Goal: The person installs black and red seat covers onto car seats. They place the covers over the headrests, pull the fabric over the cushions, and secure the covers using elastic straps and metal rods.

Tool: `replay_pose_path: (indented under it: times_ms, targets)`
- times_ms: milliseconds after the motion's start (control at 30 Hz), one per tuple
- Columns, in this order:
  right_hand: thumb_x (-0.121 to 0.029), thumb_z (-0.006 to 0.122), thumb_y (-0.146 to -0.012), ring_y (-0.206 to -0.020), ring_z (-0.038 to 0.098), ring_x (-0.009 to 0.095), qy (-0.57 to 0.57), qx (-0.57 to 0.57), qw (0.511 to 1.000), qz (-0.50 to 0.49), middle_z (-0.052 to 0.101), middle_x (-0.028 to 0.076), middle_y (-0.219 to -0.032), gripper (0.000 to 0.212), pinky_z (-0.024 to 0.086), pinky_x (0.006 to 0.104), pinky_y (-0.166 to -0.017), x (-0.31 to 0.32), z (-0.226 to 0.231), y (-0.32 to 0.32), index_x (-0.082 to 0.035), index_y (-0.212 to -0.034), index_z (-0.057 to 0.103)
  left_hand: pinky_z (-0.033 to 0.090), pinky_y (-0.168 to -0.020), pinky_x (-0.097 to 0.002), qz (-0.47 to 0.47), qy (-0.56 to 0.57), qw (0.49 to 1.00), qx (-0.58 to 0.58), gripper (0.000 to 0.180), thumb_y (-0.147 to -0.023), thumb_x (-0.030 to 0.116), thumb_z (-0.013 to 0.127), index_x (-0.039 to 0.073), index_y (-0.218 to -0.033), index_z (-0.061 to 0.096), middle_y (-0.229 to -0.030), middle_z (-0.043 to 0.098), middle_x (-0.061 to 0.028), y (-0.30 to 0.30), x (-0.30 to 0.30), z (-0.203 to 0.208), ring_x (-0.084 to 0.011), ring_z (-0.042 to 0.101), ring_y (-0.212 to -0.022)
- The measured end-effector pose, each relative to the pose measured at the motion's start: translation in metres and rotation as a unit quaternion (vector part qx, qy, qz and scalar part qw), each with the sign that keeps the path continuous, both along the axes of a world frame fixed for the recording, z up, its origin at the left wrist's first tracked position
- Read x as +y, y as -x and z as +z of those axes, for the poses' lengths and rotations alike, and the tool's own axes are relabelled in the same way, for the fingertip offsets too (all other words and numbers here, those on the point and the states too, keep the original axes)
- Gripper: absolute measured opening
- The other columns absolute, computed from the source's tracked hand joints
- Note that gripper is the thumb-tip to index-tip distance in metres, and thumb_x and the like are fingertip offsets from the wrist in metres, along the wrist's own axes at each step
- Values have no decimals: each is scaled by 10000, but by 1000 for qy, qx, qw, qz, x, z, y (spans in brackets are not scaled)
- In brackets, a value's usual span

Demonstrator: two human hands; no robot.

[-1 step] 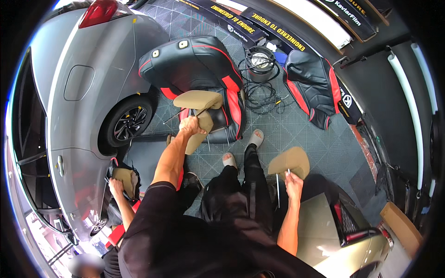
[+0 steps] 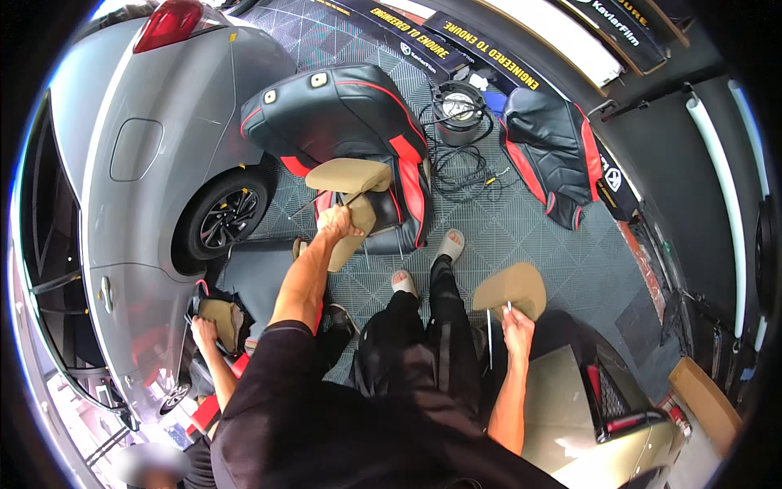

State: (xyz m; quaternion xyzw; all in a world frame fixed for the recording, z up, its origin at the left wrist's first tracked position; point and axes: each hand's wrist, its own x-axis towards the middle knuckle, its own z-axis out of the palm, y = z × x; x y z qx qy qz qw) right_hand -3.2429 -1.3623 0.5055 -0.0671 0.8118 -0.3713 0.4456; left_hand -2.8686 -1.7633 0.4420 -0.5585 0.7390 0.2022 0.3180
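Observation:
My left hand [image 2: 336, 221] is closed around the metal posts of tan car headrests. One headrest [image 2: 349, 174] lies above the fist, and another [image 2: 346, 252] shows beneath it, partly covered by my hand. Both are over a black and red car seat [image 2: 346, 114]. Out to the right, my right hand [image 2: 517, 328] grips a metal post of a further tan headrest [image 2: 511, 289], whose second post points downward beside my fingers. At the lower left, a co-worker's hand [image 2: 204, 332] holds a tan padded piece [image 2: 218, 315] partly inside a black cover.
A grey car [image 2: 155, 196] stands along the left, a gold car [image 2: 562, 399] at the lower right. A round machine [image 2: 458, 106] with coiled black cables [image 2: 460, 167] sits behind the seat. A black and red seat cover [image 2: 550, 147] lies on the patterned tile floor [image 2: 489, 220].
The right-hand headrest has shifted very slightly downward in the picture. Both hands keep their hold, and little else differs.

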Motion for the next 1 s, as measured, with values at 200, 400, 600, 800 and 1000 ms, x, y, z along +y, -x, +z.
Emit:
replay_pose_path:
  times_ms: [200, 400, 600, 800, 1000]
  targets:
    - [-158, 726, -1028, -615, 440, 37, -22, -26, 999, -8, 532, -83, -709, 242, 348, 233, -548, -28, -34, 15, 28, -1173, 777, 565, -1004, -480, -22, 94, 995, 25, 834, -656, 670, 892, 23, -1161, 746, -1175, 745, -171, 17, -39, -129, -347, 763, -1006]
    - [-146, 721, -1035, -595, 428, 39, -14, -52, 998, -13, 516, -89, -709, 281, 320, 217, -531, -53, -68, -8, 51, -1234, 744, 507, -1059, -536, -119, 116, 984, 60, 692, -635, 645, 894, 74, -1014, 797, -993, 769, -140, 21, -52, -261, -326, 759, -909]
    - [-146, 695, -1055, -618, 434, 18, -7, -94, 995, -16, 587, -72, -761, 280, 320, 202, -535, -89, -93, -51, 25, -1272, 741, 233, -1200, -684, 5, 57, 997, -51, 714, -697, 468, 869, 100, -1300, 769, -1522, 529, -246, 55, -62, -279, -513, 286, -1538]
    - [-204, 687, -1066, -571, 416, 16, -25, -106, 994, 25, 539, -73, -709, 291, 292, 208, -481, -127, -99, -107, -25, -1286, 749, 448, -955, -543, -28, 267, 957, 108, 349, -900, 237, 656, 81, -1210, 687, -1306, 589, -222, 55, -48, -221, -396, 608, -1117]
    - [-219, 680, -1071, -551, 415, 0, -32, -142, 988, 50, 557, -74, -722, 288, 288, 183, -467, -163, -88, -146, -53, -1296, 751, 504, -937, -497, -38, 262, 894, 362, 382, -758, 245, 799, 53, -1056, 656, -1144, 630, -181, 33, -13, -190, -386, 625, -1066]
